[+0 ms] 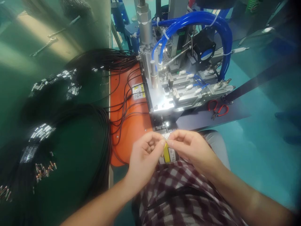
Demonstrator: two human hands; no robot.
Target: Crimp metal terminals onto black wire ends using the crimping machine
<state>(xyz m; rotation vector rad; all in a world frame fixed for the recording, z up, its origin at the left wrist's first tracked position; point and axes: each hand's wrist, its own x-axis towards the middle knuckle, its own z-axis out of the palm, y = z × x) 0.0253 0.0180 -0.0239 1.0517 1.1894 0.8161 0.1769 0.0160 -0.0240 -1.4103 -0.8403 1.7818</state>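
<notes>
My left hand [144,155] and my right hand [191,147] meet fingertip to fingertip just in front of a small machine [164,94]. Both are pinched closed on something tiny between them; it is too small to name. Directly under the fingers sits a yellow and black label [167,155] on the machine's front edge. Thin black wires [122,106] run from the machine across an orange plate [131,125] toward the left.
Bundles of black cables with metal ends [42,131] lie on the green table at left. Blue air hoses [199,22] arch over the machine. Red-handled pliers [217,110] rest on the dark bench at right. My checked shirt [178,194] fills the bottom.
</notes>
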